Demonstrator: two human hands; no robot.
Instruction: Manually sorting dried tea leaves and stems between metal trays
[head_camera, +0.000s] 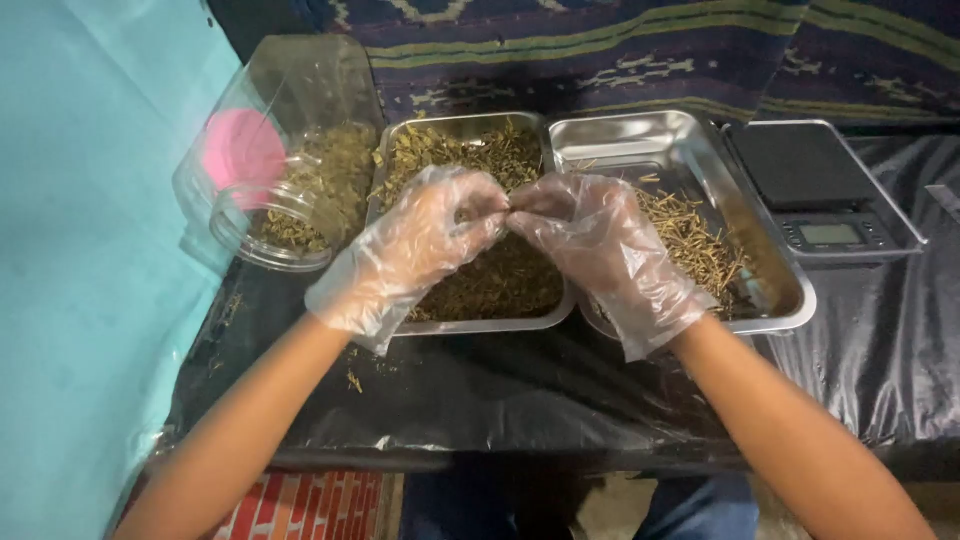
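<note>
Black-covered worktop (480, 390), teal wall at frame left. Your left hand (425, 240) & right hand (600, 245), both gloved, meet fingertip to fingertip at frame centre, pinching a small herb bit, over the left tray (470, 125) of dried herb (490, 280); stems tray (690, 150) sits right.

A small black digital scale (825, 190) sits on the black plastic-covered bench (880, 340). Well left of the scale, a clear plastic jar (285, 170) lies tilted, dried herbs inside, with a pink lid (243, 152).
</note>
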